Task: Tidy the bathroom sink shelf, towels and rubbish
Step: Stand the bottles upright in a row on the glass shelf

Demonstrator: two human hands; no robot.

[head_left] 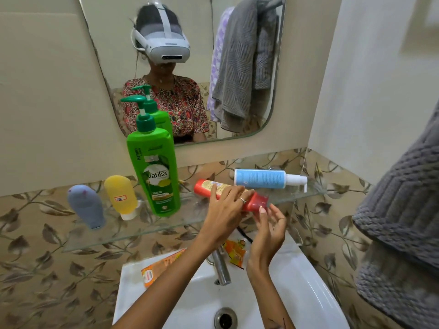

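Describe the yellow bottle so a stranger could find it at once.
Below the mirror runs a glass shelf. On its left part, the yellow bottle stands cap-down between the grey bottle and the tall green shampoo. It alone is yellow, with a small white label.

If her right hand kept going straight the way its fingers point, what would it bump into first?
The right hand points up and slightly left at the red cap end of the red tube lying on the glass shelf. Its fingertips look nearly on it already, so it would probably meet that cap first, though depth is hard to judge.
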